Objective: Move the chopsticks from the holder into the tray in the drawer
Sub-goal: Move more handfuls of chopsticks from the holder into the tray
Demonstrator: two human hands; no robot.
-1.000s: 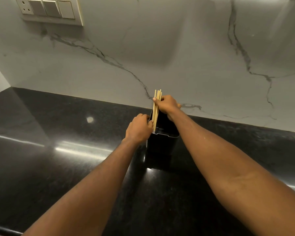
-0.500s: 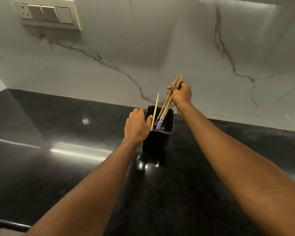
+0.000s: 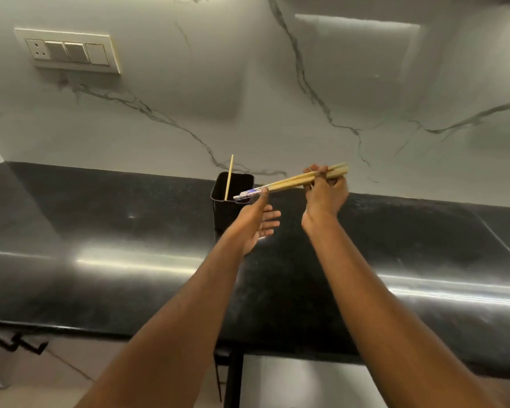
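A white marble wall (image 3: pixel 189 119) with grey veins and a switch plate (image 3: pixel 68 50) rises behind a glossy, speckled black stone tabletop (image 3: pixel 100 231). Near the tabletop's back edge stands a square black holder (image 3: pixel 231 201), one thin pale wooden stick (image 3: pixel 228 178) leaning inside it. The right hand (image 3: pixel 324 192) has its fingers closed round a bundle of wooden chopsticks (image 3: pixel 289 183), held nearly level above the tabletop, patterned tips pointing toward the holder's rim. The left hand (image 3: pixel 255 223) is spread, palm up, thumb touching the bundle near its tips, holding nothing.
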